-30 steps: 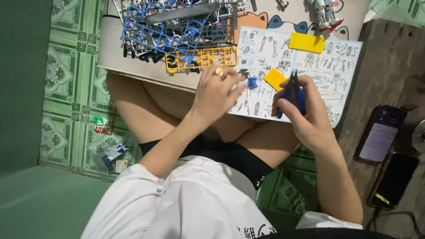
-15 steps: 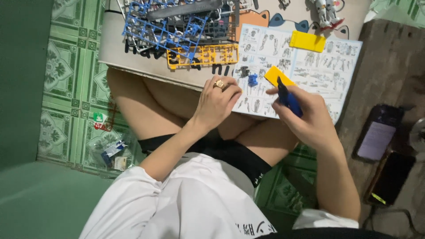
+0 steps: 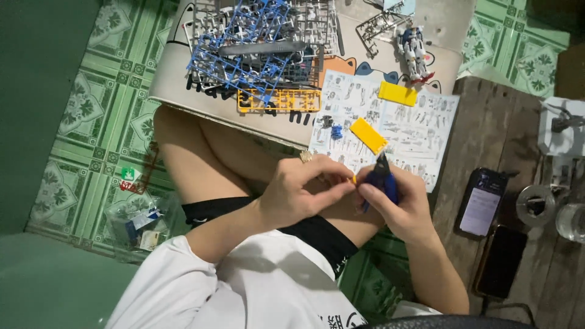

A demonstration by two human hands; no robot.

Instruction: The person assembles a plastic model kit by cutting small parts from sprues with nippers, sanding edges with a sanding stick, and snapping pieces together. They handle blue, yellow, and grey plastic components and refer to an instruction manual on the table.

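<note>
My left hand (image 3: 301,190) pinches a tiny yellow plastic part (image 3: 354,180) between thumb and fingers, above my crossed legs. My right hand (image 3: 399,204) grips blue-handled nippers (image 3: 384,177), the dark jaws pointing up beside the yellow part. Just beyond the hands lies a printed instruction sheet (image 3: 420,131) with two yellow blocks (image 3: 368,135) on it and a small blue part (image 3: 336,131).
On a low tray (image 3: 177,85) lie blue runners (image 3: 244,52), grey runners and a yellow runner (image 3: 279,100). A small model robot figure (image 3: 414,53) stands at the back. Two phones (image 3: 484,204) and a glass (image 3: 570,220) sit on the wooden table at right. A plastic bag (image 3: 137,222) lies on the green tiled floor.
Both hands have drawn back from the instruction sheet toward my lap and come together. The left hand now holds a small yellow part at the nippers' jaws.
</note>
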